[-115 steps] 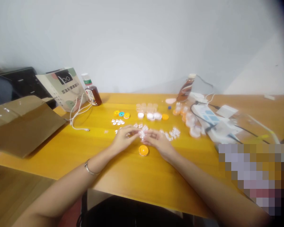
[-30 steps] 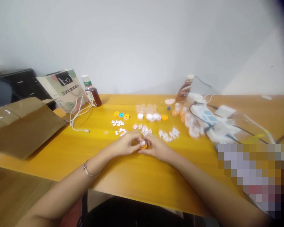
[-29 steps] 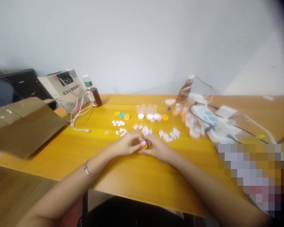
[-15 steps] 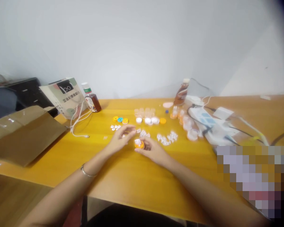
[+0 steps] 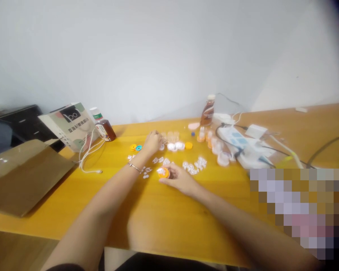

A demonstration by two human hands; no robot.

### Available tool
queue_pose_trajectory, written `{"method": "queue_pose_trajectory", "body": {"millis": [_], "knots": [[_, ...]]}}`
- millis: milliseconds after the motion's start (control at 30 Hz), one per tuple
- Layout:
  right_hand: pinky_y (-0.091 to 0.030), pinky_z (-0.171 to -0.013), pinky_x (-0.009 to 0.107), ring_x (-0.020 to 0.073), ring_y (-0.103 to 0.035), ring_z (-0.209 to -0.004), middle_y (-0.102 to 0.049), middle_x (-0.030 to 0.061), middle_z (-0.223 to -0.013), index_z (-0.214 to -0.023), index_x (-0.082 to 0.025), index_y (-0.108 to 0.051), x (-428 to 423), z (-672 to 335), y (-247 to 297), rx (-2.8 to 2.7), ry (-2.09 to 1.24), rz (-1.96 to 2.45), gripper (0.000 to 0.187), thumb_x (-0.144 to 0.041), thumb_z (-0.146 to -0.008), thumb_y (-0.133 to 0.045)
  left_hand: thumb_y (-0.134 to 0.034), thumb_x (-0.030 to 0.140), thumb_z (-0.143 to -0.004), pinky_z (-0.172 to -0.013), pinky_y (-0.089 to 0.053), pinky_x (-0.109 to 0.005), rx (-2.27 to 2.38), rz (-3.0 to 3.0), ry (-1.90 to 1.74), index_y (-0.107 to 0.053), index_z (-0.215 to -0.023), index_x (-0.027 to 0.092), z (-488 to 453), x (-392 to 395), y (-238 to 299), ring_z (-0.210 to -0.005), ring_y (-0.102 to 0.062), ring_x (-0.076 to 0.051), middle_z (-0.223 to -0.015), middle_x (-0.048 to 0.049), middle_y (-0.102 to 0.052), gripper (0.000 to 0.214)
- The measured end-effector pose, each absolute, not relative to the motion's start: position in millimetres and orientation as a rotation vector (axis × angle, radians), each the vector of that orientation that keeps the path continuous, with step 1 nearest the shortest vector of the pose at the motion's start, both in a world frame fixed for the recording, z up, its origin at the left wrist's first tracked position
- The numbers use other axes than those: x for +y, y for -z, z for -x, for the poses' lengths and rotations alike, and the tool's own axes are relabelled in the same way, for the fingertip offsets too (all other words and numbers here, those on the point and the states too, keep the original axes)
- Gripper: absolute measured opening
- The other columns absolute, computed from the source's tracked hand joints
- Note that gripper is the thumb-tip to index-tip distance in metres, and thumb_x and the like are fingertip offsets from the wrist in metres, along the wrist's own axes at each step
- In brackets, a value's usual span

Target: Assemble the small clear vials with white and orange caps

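Observation:
My right hand is closed around a small orange round cap-like piece with a white piece on top, low over the table. Stretched farther away, my left hand is at the left end of a row of clear cups. Its fingertips are blurred and partly hidden, so its grip is unclear. White round pieces and an orange round piece lie just right of it. A yellow ring and a blue ring are to its left. Small white patterned pieces lie in groups between and beside the hands.
On the left stand a cardboard box, a paper bag and a dark bottle beside a white cable. At the right are a brown drink bottle, stacked clear-and-orange pieces and a power strip with cords.
My left hand has moved away from my right hand, forward to the clear cups. My right hand still holds the orange piece. The view has shifted slightly.

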State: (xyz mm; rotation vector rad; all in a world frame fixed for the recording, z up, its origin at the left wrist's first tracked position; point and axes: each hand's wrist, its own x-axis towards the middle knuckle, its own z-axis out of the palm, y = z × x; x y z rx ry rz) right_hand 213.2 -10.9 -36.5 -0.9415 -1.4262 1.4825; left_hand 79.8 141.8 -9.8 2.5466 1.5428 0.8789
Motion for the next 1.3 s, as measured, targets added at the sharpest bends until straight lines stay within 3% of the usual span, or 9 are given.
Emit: {"method": "queue_pose_trajectory", "body": {"millis": [133, 367, 533, 633, 700, 900, 1100, 1300], "knots": [[-0.049, -0.076, 0.030, 0.0133, -0.060, -0.075, -0.064, 0.0000, -0.083, -0.091, -0.019, -0.058, -8.9, -213.5, 37.0, -1.377, -1.495, 0.923, 0.045, -0.035, -0.054, -0.077, -0.054, 0.016, -0.077, -0.087, -0.036, -0.036, 1.581, -2.539, -0.843, -0.062, -0.079, 0.014, -78.9, 143.1, 12.4, -0.095, -0.051, -0.024, -0.093, -0.0114, -0.057, 0.009], [-0.049, -0.077, 0.031, 0.0131, -0.062, -0.074, -0.066, -0.0010, -0.081, -0.093, -0.020, -0.058, -11.9, -211.4, 35.4, -1.348, -1.553, 0.855, 0.047, -0.033, -0.053, -0.078, -0.057, 0.016, -0.074, -0.090, -0.033, -0.044, 1.574, -2.424, -0.967, -0.058, -0.079, 0.015, -83.3, 135.8, 10.4, -0.097, -0.052, -0.027, -0.091, -0.0108, -0.061, 0.005], [-0.049, -0.067, 0.026, 0.0101, -0.059, -0.062, -0.065, -0.0025, -0.072, -0.094, -0.018, -0.060, -16.9, -213.9, 25.3, -1.361, -1.572, 0.861, 0.043, -0.032, -0.057, -0.076, -0.057, 0.018, -0.076, -0.081, -0.044, -0.033, 1.442, -2.273, -1.147, -0.052, -0.095, 0.016, -72.1, 117.1, -10.6, -0.090, -0.057, -0.018, -0.095, -0.0070, -0.060, 0.020], [-0.047, -0.064, 0.025, 0.0092, -0.057, -0.056, -0.062, -0.0034, -0.062, -0.083, -0.017, -0.062, -18.4, -217.4, 16.5, -1.405, -1.545, 0.867, 0.028, -0.034, -0.063, -0.072, -0.056, 0.024, -0.079, -0.076, -0.047, -0.028, 1.222, -2.041, -1.312, -0.048, -0.101, 0.017, -56.7, 85.7, -34.1, -0.085, -0.060, -0.014, -0.096, -0.0052, -0.058, 0.024], [-0.048, -0.067, 0.026, 0.0100, -0.058, -0.061, -0.064, -0.0012, -0.068, -0.077, -0.017, -0.063, -19.5, -219.1, 10.8, -1.420, -1.514, 0.816, 0.022, -0.036, -0.067, -0.069, -0.060, 0.028, -0.078, -0.075, -0.047, -0.026, 1.022, -1.876, -1.346, -0.051, -0.096, 0.018, -47.0, 57.4, -47.5, -0.083, -0.060, -0.013, -0.096, -0.0036, -0.059, 0.023], [-0.048, -0.073, 0.028, 0.0128, -0.060, -0.070, -0.066, 0.0000, -0.077, -0.084, -0.019, -0.065, -23.4, -219.4, 4.6, -1.513, -1.491, 0.738, 0.021, -0.034, -0.070, -0.067, -0.062, 0.027, -0.077, -0.077, -0.047, -0.026, 0.886, -1.742, -1.342, -0.057, -0.092, 0.017, -40.1, -6.7, -49.1, -0.086, -0.058, -0.015, -0.092, -0.0044, -0.061, 0.019], [-0.047, -0.077, 0.032, 0.0160, -0.060, -0.078, -0.066, 0.0011, -0.086, -0.094, -0.018, -0.064, -22.9, -218.3, 13.0, -1.607, -1.433, 0.739, 0.029, -0.036, -0.072, -0.066, -0.062, 0.024, -0.078, -0.081, -0.045, -0.025, 0.811, -1.767, -1.190, -0.061, -0.093, 0.017, -46.1, -12.7, -27.0, -0.086, -0.057, -0.014, -0.093, -0.0050, -0.061, 0.016], [-0.045, -0.075, 0.030, 0.0148, -0.058, -0.076, -0.064, 0.0009, -0.087, -0.095, -0.020, -0.062, -23.9, -217.7, 11.9, -1.632, -1.341, 0.776, 0.024, -0.036, -0.076, -0.061, -0.064, 0.023, -0.077, -0.083, -0.046, -0.026, 0.775, -1.733, -1.280, -0.062, -0.095, 0.017, -47.9, -12.5, -18.1, -0.088, -0.056, -0.014, -0.096, -0.0056, -0.059, 0.019]]}}
